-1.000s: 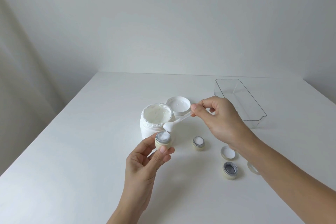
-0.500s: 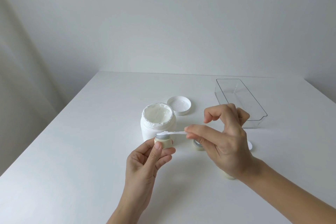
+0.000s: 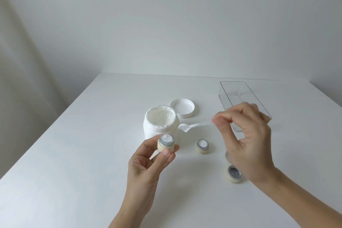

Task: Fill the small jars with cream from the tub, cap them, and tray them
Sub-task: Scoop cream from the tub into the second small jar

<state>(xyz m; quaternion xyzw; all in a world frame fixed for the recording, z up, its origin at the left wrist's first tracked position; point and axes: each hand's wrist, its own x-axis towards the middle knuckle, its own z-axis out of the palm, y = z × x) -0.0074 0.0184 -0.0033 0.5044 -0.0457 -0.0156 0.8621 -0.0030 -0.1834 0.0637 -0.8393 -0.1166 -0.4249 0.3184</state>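
My left hand [image 3: 146, 170] holds a small cream-coloured jar [image 3: 166, 142] with white cream heaped in its mouth, just in front of the open white tub [image 3: 160, 124]. My right hand [image 3: 246, 144] pinches the handle of a white plastic spatula [image 3: 192, 126], whose scoop hangs beside the tub's right side, above the table. A second small jar [image 3: 203, 146] with cream stands on the table. A third small jar [image 3: 234, 174], grey inside, stands below my right hand. The clear tray [image 3: 242, 94] sits at the back right with nothing in it.
The tub's white lid [image 3: 182, 107] lies upturned behind the tub. A small cap [image 3: 227, 155] is partly hidden under my right hand. The white table [image 3: 92, 153] ends at a wall behind and drops off on the left.
The spatula has lifted off the held jar and swung up and right toward the tub's side. My right hand rose with it. My left hand and the jar stayed in place.
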